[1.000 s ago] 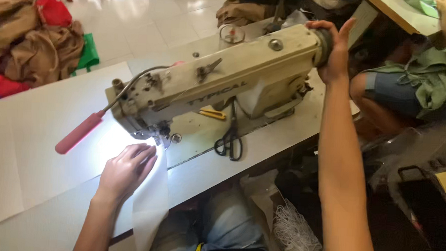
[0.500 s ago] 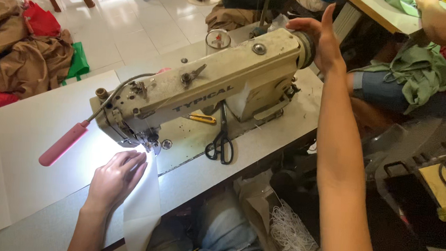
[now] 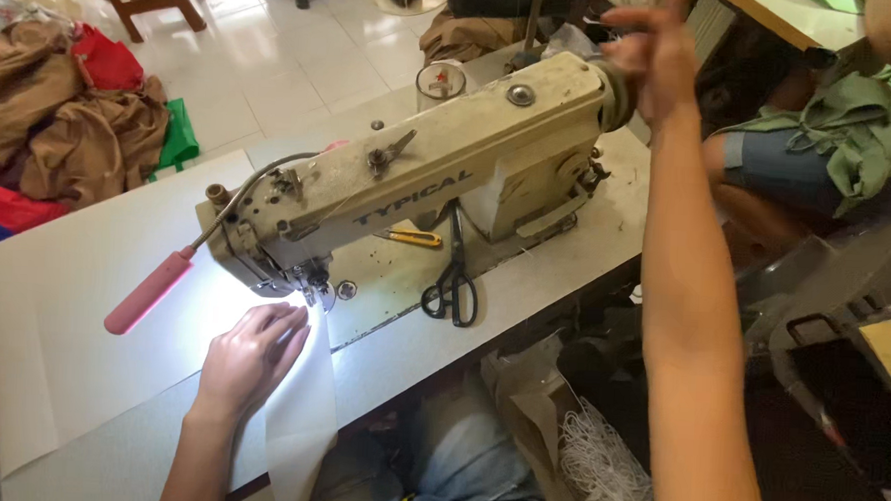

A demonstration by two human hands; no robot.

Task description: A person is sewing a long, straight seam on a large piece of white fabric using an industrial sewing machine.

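Observation:
A cream industrial sewing machine (image 3: 439,170) stands on a white table (image 3: 73,304). My left hand (image 3: 251,357) lies flat, fingers apart, on a strip of white fabric (image 3: 303,415) just before the lit needle area (image 3: 314,290). My right hand (image 3: 649,54) is up at the machine's handwheel at its right end, blurred, with fingers spread; whether it touches the wheel I cannot tell.
Black scissors (image 3: 454,281) and a small yellow tool (image 3: 411,237) lie on the table under the machine's arm. A pink-handled lamp (image 3: 148,293) sticks out left. Brown, red and green cloth (image 3: 65,124) is piled on the floor. Another person sits at the right (image 3: 821,147).
The view has shifted, so the machine sits lower and more to the right in the frame. My right hand has loosened from the handwheel and spread. My left hand stays on the fabric.

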